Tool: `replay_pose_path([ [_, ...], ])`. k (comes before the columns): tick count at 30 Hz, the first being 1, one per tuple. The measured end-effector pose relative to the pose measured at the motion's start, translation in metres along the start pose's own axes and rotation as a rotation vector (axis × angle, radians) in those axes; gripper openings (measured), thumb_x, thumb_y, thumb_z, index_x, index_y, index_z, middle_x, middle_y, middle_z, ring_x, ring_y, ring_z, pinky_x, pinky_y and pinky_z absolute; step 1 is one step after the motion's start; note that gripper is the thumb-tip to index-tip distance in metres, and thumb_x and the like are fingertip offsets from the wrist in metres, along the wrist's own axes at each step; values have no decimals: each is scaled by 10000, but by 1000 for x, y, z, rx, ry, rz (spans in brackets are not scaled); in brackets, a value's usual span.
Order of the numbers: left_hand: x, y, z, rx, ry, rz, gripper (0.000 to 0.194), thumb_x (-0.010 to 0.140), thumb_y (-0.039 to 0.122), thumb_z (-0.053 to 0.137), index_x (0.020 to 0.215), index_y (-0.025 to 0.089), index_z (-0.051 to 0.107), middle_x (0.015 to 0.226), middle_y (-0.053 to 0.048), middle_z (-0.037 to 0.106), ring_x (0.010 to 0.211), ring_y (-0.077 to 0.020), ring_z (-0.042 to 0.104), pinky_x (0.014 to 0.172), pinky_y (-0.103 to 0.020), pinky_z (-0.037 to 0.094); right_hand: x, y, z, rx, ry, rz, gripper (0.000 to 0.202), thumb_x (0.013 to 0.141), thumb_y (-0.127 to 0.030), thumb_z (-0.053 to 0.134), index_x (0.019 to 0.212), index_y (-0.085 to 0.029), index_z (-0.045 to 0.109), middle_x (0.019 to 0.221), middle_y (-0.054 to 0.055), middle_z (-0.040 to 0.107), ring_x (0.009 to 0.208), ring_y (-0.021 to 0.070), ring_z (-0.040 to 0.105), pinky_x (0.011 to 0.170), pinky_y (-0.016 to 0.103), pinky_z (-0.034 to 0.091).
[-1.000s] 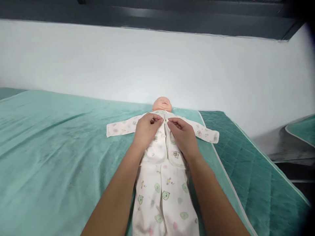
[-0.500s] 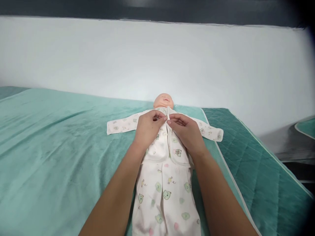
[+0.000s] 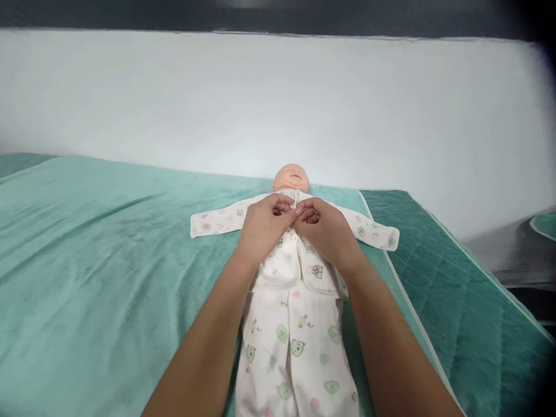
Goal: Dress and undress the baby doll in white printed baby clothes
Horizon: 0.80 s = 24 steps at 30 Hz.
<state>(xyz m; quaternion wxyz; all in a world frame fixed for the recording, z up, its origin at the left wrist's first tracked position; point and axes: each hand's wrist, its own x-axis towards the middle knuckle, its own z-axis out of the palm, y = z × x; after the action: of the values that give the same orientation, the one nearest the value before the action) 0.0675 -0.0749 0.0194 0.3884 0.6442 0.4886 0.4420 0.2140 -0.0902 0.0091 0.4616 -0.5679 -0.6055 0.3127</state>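
Observation:
A baby doll (image 3: 292,178) lies on its back, dressed in a white printed jacket (image 3: 278,269) and matching trousers (image 3: 297,347). Its sleeves stretch out to both sides. On the upper chest, my left hand (image 3: 268,223) pinches the jacket's front edge between thumb and fingers. My right hand (image 3: 324,229) pinches the opposite front edge, and the fingertips of both hands meet at the middle. They hide the cloth between them. Just below the fingers a small round fastener (image 3: 295,237) shows. Lower down, the jacket's front edges spread apart.
Smooth light green cloth (image 3: 108,260) lies under the doll, with wrinkles at the left. A darker quilted green cover (image 3: 456,278) is at the right. Behind the doll's head rises a white wall (image 3: 217,104).
The thumbs and fingertips have come closer together at the jacket's front, and my right hand has turned slightly inward. The whole view has shifted a little.

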Motion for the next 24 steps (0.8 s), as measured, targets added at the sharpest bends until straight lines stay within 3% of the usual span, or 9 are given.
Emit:
replay_pose_path([
  [6,1,-1,0,-83,-6,-47,261,745,237,630,1000,216,682,846,-10,684,677,-122,601,541,-220,418,-2,-1,2,-113,14,-50,188,741,-263,648,929,-266,631,756,-43,659,635,121,552,615,267,437],
  [12,0,-1,-9,-259,-70,-107,316,724,255,692,1033,221,638,848,5,654,539,-69,481,471,-208,351,-2,2,-1,-16,-46,-41,269,751,-331,696,993,-272,594,770,-47,660,634,119,549,586,256,434],
  [20,2,-5,-9,-169,-71,-41,226,792,280,648,1005,204,667,908,-25,650,789,-130,597,604,-214,425,0,4,-5,98,-83,-27,223,806,-378,668,989,-257,625,730,-48,613,629,109,514,585,253,389],
  [24,2,-4,-7,-113,-52,-22,212,814,279,629,1006,202,678,911,-25,640,785,-126,585,605,-216,421,2,7,-4,141,-53,-19,170,838,-346,613,976,-252,646,712,-48,602,656,116,527,622,264,383],
])
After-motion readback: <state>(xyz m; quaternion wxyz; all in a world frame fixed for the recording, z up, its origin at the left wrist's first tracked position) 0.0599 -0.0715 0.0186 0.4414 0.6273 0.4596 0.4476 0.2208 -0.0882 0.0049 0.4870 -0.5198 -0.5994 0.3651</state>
